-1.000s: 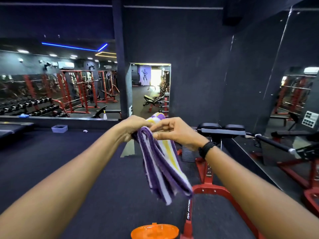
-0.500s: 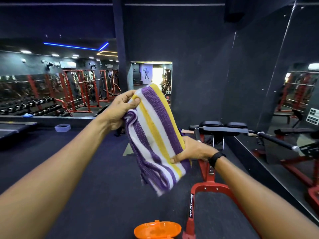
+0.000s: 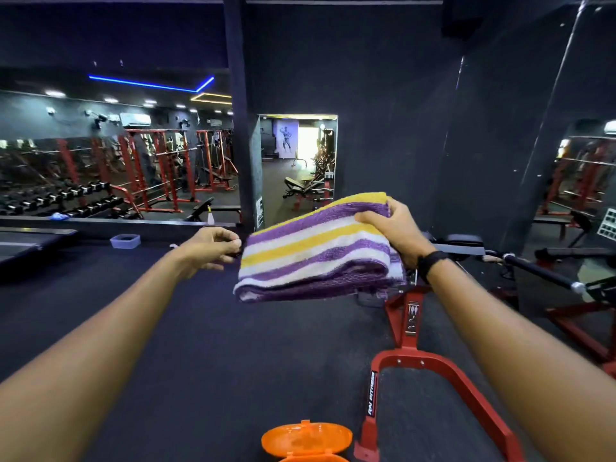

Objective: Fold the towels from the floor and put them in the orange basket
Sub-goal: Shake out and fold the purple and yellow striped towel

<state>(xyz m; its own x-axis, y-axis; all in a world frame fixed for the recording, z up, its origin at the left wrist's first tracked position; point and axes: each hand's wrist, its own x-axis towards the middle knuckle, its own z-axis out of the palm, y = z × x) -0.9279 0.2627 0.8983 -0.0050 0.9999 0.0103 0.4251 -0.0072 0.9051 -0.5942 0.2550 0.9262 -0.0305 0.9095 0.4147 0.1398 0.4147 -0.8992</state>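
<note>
Orange plastic basket (image 3: 306, 440) sits nearest you; red steel bench frame (image 3: 408, 331) reads "RN FITNESS". Folded purple, yellow and white striped towel (image 3: 316, 251) lies level, long axis left-right, clamped in your right hand (image 3: 391, 228); left hand (image 3: 213, 246) loosely curled just beside its edge

I have one view only: the head camera, worn high, facing forward and slightly down across the dark floor (image 3: 200, 345) toward the mirrored wall (image 3: 100, 168), both forearms close below.
</note>
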